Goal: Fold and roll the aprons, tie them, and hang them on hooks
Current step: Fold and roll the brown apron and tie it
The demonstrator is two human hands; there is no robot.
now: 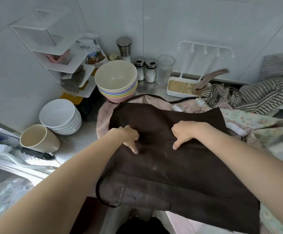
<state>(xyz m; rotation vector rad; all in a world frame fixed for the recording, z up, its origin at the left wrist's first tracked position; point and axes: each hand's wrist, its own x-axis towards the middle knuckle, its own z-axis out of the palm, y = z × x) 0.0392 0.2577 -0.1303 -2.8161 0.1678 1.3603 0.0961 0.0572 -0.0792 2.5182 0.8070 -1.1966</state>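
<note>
Two hands: left hand [129, 135], right hand [184, 132] each pinch one brown apron [171, 166] | two shakers [145, 70]

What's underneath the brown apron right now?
A pink cloth shows past the brown apron at its far-left edge and near-right corner, so it lies beneath. Both hands, left hand and right hand, grip the apron. The rest underneath is covered.

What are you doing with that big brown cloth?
A person is working on a brown apron spread on the kitchen counter. The left hand and right hand both grip the fabric near its middle, thumbs pointing down, as if making a fold. It is not rolled or tied yet. More aprons, striped and floral, lie heaped on the right, beside stacked bowls.
</note>
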